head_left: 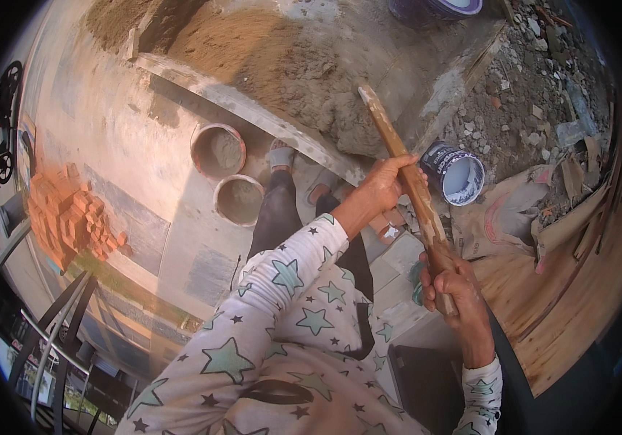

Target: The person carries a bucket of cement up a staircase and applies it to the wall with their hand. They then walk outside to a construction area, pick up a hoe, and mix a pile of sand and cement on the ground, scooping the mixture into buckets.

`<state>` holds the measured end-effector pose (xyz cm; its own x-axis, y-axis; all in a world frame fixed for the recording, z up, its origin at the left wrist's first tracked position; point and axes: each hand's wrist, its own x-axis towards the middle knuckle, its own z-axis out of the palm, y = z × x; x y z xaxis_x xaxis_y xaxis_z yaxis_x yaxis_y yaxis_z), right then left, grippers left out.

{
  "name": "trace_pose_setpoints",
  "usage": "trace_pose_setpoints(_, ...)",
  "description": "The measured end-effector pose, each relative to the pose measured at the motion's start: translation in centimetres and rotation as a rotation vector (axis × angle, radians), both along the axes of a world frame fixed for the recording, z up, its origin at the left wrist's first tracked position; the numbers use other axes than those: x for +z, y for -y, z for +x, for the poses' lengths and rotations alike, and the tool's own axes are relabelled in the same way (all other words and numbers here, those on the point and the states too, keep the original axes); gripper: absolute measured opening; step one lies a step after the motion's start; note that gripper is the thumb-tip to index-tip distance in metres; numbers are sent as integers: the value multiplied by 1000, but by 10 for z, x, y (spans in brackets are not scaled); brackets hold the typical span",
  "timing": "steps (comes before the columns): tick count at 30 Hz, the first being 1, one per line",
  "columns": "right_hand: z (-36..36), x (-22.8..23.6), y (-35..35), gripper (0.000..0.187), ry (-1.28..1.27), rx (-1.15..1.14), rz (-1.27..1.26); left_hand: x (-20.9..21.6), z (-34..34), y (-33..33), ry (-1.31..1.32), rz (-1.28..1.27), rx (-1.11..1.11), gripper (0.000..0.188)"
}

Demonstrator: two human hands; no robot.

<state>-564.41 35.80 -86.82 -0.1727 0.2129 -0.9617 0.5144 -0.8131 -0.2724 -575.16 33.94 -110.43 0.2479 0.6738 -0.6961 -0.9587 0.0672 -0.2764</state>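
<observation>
A long, worn wooden handle [418, 194] slants up and to the left across the middle of the view. My left hand [387, 183] is closed round its middle, and my right hand [459, 290] grips it close to its lower end. The handle's far tip, pale and smeared, lies over a heap of sand and wet grey mortar [325, 101]. Whether a blade is fixed to it, I cannot tell. A long board [253, 109] edges the heap on my side. Just right of my left hand stands a dark blue paint bucket [456, 174] with cloudy liquid inside.
Two round buckets of grey mix, one farther [218, 150] and one nearer [238, 200], stand left of my feet. Orange bricks [72, 214] are piled at far left. Rubble [514, 101], a torn sack [506, 214] and a plywood sheet [572, 312] lie right. Another bucket [427, 13] stands at the top.
</observation>
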Motion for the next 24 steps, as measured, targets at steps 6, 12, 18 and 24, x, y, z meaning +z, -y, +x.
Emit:
trace_pose_setpoints(6,-30,71,-9,59,125,456,30,-41,-50,0,6,-96,320,36)
trace_pose_setpoints(12,-52,137,17,75,135,768,71,-23,-106,57,-40,-205,416,34)
trace_pose_setpoints(18,-111,141,22,73,113,1074,-69,-11,-122,155,60,-420,574,23)
trace_pose_setpoints(24,-136,91,19,53,-261,1613,-2,-24,-149,250,-113,-471,745,19)
